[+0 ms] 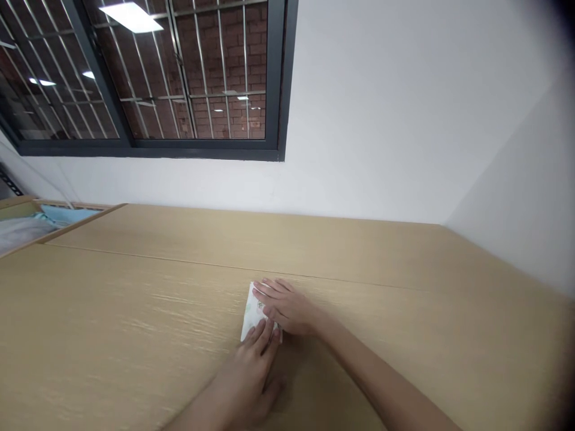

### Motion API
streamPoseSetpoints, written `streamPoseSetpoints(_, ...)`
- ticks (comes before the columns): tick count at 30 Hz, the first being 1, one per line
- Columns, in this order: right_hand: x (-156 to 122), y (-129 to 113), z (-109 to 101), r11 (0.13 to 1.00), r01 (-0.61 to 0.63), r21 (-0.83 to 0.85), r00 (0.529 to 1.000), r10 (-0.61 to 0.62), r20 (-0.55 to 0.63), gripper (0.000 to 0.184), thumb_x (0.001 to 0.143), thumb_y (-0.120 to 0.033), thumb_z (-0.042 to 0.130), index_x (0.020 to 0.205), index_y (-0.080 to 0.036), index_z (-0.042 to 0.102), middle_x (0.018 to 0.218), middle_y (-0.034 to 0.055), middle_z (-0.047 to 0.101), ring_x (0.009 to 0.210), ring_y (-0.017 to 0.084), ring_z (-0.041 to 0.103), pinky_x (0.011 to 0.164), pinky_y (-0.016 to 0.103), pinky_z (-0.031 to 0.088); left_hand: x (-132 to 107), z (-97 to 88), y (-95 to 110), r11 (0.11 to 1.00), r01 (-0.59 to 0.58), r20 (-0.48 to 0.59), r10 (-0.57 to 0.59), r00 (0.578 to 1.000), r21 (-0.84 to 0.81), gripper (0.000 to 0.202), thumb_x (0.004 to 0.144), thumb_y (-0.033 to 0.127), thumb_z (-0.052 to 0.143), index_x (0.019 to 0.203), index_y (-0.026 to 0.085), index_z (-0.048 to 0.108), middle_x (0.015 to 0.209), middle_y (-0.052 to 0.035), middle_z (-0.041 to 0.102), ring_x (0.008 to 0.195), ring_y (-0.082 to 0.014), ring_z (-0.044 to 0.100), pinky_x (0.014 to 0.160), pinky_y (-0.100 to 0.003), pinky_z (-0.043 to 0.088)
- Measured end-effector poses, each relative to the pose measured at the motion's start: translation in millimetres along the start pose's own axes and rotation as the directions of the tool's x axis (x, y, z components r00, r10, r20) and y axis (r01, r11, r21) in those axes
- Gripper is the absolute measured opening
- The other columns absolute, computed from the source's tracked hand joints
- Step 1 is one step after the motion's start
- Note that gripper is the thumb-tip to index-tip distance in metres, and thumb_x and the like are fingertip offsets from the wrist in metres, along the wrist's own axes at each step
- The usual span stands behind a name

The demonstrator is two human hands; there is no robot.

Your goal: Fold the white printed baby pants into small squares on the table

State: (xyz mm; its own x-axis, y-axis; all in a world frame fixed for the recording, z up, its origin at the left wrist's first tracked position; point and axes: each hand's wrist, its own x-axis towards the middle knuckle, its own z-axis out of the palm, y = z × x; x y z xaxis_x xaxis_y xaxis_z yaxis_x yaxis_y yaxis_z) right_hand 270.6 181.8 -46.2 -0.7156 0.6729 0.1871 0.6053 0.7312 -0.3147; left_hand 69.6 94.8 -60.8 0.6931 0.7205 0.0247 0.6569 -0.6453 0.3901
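A small white flat piece (250, 320) with faint green and pink print and a little dark figure lies on the wooden surface (135, 335). It looks folded, but its exact kind cannot be made out. My right hand (287, 308) rests over its upper right part, fingers stretched out and flat. Across its lower edge lie the outstretched fingers of my left hand (256, 359), the thumb blurred below. Both hands are open, touching the piece from above without gripping it. Together they hide much of its right and lower parts.
A seam runs across the wooden surface. At the far left, a wood-edged compartment (81, 227) holds blue and whitish fabric or plastic. Behind stands a white wall (368, 120) with a dark-framed barred window (202, 149); another wall (530, 191) rises at right.
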Motion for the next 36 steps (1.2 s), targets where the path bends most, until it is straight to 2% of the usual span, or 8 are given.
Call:
streamPoseSetpoints(4,-0.9,1.8,2.3,1.0,0.001,-0.017,1.0,-0.002,-0.009,0.052,0.108,-0.034,0.031,0.158,-0.022,0.032,0.163,0.0049,0.032,0.152,0.022,0.027,0.124,0.047,0.024,1.5,-7.5,2.3,1.0,0.01,0.006,-0.01,1.0,-0.007,0.066,0.097,0.043,0.048,0.154,0.012,0.036,0.161,-0.015,0.029,0.15,-0.035,0.025,0.121,-0.052,0.035)
streamPoseSetpoints(8,-5.5,2.3,9.3,1.0,-0.018,0.024,0.998,0.02,-0.054,0.056,0.108,-0.038,0.029,0.16,-0.017,0.027,0.165,0.0087,0.026,0.153,0.021,0.022,0.126,0.045,0.02,0.7,-15.8,-4.4,0.988,-0.025,-0.128,0.006,0.992,-0.15,0.045,0.101,0.035,0.043,0.145,0.025,0.05,0.154,-0.0072,0.047,0.141,-0.0253,0.047,0.116,-0.042,0.044)
streamPoseSetpoints(12,-10.0,8.2,16.4,0.976,-0.126,0.176,0.966,0.161,-0.202,0.057,0.107,-0.045,0.03,0.157,-0.017,0.031,0.163,0.0124,0.032,0.15,0.024,0.029,0.123,0.046,0.026,2.9,-21.1,-23.4,0.981,-0.058,-0.34,-0.008,0.94,-0.184,0.033,0.103,0.034,0.038,0.127,0.025,0.06,0.129,-0.0069,0.066,0.12,-0.0213,0.061,0.105,-0.039,0.049)
streamPoseSetpoints(15,-9.9,12.3,17.4,0.942,-0.152,0.299,0.9,0.257,-0.351,0.048,0.106,-0.043,0.035,0.146,-0.018,0.045,0.148,0.0148,0.05,0.139,0.025,0.043,0.117,0.046,0.036,6.6,-23.7,-38.1,0.986,0.105,-0.44,-0.151,0.885,-0.127,0.03,0.103,0.039,0.036,0.1,0.021,0.061,0.1,-0.0083,0.067,0.098,-0.0251,0.063,0.088,-0.043,0.05)
streamPoseSetpoints(19,-6.1,13.8,16.3,0.919,-0.155,0.361,0.841,0.315,-0.44,0.03,0.099,-0.037,0.051,0.119,-0.018,0.062,0.117,0.0118,0.064,0.113,0.025,0.058,0.101,0.044,0.046,11.6,-22.7,-49.3,0.939,0.31,-0.423,-0.344,0.838,-0.149,0.029,0.101,0.044,0.038,0.087,0.022,0.051,0.087,-0.0061,0.062,0.087,-0.0255,0.059,0.082,-0.042,0.044)
streamPoseSetpoints(24,-2.4,15.6,19.8,0.885,-0.167,0.434,0.851,0.352,-0.391,0.017,0.089,-0.03,0.063,0.101,-0.019,0.067,0.083,0.0022,0.064,0.076,0.018,0.059,0.076,0.033,0.047,17.5,-13.4,-51.6,0.929,0.34,-0.381,-0.369,0.847,-0.144,0.031,0.1,0.047,0.036,0.087,0.022,0.05,0.091,-0.0086,0.063,0.089,-0.0272,0.057,0.084,-0.043,0.041)
streamPoseSetpoints(31,-2.7,18.1,21.8,0.881,-0.193,0.432,0.859,0.365,-0.36,0.022,0.084,-0.029,0.067,0.103,-0.019,0.067,0.091,0.0038,0.068,0.081,0.018,0.06,0.074,0.031,0.045,26.2,-9.1,-54.9,0.916,0.336,-0.316,-0.392,0.864,-0.218,0.029,0.098,0.046,0.036,0.084,0.023,0.047,0.086,-0.0077,0.065,0.082,-0.0241,0.059,0.074,-0.036,0.041)
streamPoseSetpoints(36,2.3,4.1,21.9,0.867,-0.192,0.461,0.844,0.385,-0.373,0.017,0.086,-0.025,0.063,0.102,-0.019,0.065,0.099,0.0056,0.069,0.088,0.02,0.061,0.082,0.033,0.046,24.3,-25.2,-52.4,0.903,0.319,-0.304,-0.402,0.864,-0.287,0.029,0.098,0.047,0.036,0.087,0.023,0.047,0.084,-0.0054,0.065,0.075,-0.0209,0.06,0.067,-0.032,0.04)
